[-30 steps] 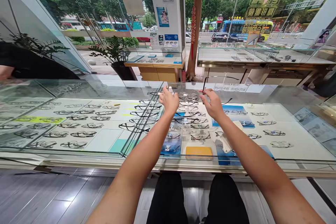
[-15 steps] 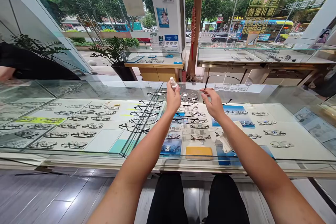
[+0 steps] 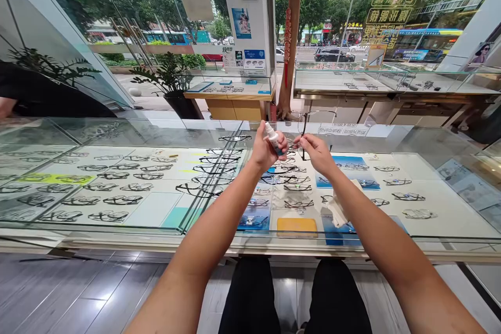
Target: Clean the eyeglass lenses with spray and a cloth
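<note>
My left hand (image 3: 261, 152) is closed around a small white spray bottle (image 3: 273, 138) with a blue label, tilted with its top toward the right. My right hand (image 3: 318, 152) pinches a pair of thin dark-framed glasses (image 3: 303, 125), held up above the glass counter (image 3: 117, 133) close to the bottle's nozzle. Both hands hover over the far middle of the counter. A folded white cloth (image 3: 340, 209) lies on the glass under my right forearm.
The glass showcase holds several rows of eyeglass frames (image 3: 113, 188) below the top pane, plus an orange pad (image 3: 296, 226). Another pair of glasses (image 3: 234, 138) lies on the glass to the left. A potted plant (image 3: 174, 81) and further display counters (image 3: 391, 86) stand beyond. A person's dark sleeve (image 3: 43, 94) is at the far left.
My left hand lifted the spray bottle off the counter and tilted it toward the glasses. My right hand raised the glasses and brought them closer to the bottle.
</note>
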The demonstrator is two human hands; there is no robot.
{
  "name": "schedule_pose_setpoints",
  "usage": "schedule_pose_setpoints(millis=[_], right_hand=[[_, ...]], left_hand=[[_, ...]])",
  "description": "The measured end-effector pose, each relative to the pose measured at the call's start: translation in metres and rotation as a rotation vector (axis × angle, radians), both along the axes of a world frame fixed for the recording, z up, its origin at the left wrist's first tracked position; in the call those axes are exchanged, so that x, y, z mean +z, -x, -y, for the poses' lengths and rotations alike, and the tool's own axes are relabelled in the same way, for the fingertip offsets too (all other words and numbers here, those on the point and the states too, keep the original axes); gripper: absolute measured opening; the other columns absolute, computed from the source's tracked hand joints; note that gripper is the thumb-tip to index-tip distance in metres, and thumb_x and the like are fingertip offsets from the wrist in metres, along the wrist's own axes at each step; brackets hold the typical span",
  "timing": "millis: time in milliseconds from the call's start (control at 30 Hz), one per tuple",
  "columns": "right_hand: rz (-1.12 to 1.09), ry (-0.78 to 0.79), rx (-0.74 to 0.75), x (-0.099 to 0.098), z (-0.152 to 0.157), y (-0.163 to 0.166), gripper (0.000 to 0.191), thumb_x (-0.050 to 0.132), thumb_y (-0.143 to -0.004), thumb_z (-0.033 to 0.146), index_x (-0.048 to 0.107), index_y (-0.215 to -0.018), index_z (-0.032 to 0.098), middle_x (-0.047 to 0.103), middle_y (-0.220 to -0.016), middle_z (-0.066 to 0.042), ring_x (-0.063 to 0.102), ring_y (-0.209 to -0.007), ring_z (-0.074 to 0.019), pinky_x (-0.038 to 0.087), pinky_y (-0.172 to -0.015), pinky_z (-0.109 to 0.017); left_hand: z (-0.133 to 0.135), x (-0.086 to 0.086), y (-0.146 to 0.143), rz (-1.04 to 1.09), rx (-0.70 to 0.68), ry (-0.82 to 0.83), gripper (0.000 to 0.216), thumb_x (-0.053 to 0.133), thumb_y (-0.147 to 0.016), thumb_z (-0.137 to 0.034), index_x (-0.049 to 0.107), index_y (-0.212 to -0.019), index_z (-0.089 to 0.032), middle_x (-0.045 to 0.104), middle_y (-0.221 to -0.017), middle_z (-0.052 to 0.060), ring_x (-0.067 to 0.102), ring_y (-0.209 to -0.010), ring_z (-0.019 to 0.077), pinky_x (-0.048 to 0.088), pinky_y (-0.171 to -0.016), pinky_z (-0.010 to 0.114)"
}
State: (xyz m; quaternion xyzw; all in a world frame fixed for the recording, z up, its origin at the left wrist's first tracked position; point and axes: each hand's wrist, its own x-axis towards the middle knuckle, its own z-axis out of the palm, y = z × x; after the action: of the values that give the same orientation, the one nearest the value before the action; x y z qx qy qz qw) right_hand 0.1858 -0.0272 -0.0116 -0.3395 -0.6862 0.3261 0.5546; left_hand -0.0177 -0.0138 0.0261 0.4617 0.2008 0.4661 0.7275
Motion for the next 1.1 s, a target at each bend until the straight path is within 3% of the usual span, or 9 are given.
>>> schedule_pose_setpoints(millis=[167, 333, 400, 567, 833, 1100], right_hand=[[-0.071, 0.108, 0.138, 0.009, 0.005, 0.0, 0.058, 0.072, -0.093, 0.083, 0.079, -0.093, 0.025, 0.078, -0.101, -0.006, 0.072, -0.087, -0.0223, 0.054, -0.084, -0.038], [-0.072, 0.176, 0.238, 0.014, 0.011, 0.001, 0.055, 0.076, -0.093, 0.078, 0.081, -0.094, 0.023, 0.079, -0.096, -0.006, 0.074, -0.09, -0.0227, 0.051, -0.08, -0.035], [-0.056, 0.193, 0.272, 0.015, 0.013, 0.002, 0.055, 0.076, -0.094, 0.078, 0.082, -0.095, 0.023, 0.079, -0.094, -0.006, 0.075, -0.09, -0.0228, 0.051, -0.081, -0.035], [-0.019, 0.2, 0.325, 0.016, 0.017, 0.006, 0.056, 0.075, -0.094, 0.078, 0.081, -0.094, 0.022, 0.08, -0.097, -0.007, 0.075, -0.092, -0.0234, 0.051, -0.081, -0.036], [-0.078, 0.24, 0.318, 0.017, 0.015, 0.006, 0.056, 0.078, -0.09, 0.079, 0.081, -0.093, 0.023, 0.079, -0.099, -0.007, 0.075, -0.091, -0.0228, 0.052, -0.079, -0.035], [-0.302, 0.251, 0.18, 0.018, 0.01, 0.002, 0.049, 0.084, -0.084, 0.076, 0.078, -0.09, 0.027, 0.079, -0.101, -0.005, 0.071, -0.098, -0.0224, 0.057, -0.086, -0.034]], left_hand=[[-0.002, -0.003, 0.0, -0.074, -0.001, -0.052, 0.077, 0.044, -0.09, -0.095, 0.048, -0.062, -0.023, 0.039, -0.061, 0.0, 0.045, -0.055, 0.0156, 0.034, -0.045, 0.027], [-0.007, -0.014, -0.007, -0.252, 0.345, -0.316, 0.063, 0.063, -0.085, -0.081, 0.062, -0.07, -0.02, 0.052, -0.07, 0.002, 0.05, -0.065, 0.0154, 0.042, -0.057, 0.028], [-0.007, -0.015, -0.008, -0.339, 0.393, -0.415, 0.059, 0.065, -0.085, -0.077, 0.062, -0.071, -0.02, 0.054, -0.072, 0.003, 0.049, -0.068, 0.0157, 0.043, -0.06, 0.029], [-0.005, -0.015, -0.009, -0.499, 0.419, -0.505, 0.054, 0.057, -0.088, -0.074, 0.057, -0.075, -0.021, 0.053, -0.074, 0.002, 0.049, -0.071, 0.0174, 0.044, -0.064, 0.031], [-0.006, -0.016, -0.008, -0.582, 0.483, -0.566, 0.051, 0.051, -0.093, -0.07, 0.055, -0.076, -0.022, 0.055, -0.077, 0.003, 0.052, -0.076, 0.0197, 0.047, -0.07, 0.033], [-0.004, -0.028, -0.012, -0.759, 0.368, -0.635, 0.05, 0.054, -0.096, -0.068, 0.056, -0.079, -0.022, 0.057, -0.077, 0.001, 0.052, -0.079, 0.0203, 0.043, -0.076, 0.033]])
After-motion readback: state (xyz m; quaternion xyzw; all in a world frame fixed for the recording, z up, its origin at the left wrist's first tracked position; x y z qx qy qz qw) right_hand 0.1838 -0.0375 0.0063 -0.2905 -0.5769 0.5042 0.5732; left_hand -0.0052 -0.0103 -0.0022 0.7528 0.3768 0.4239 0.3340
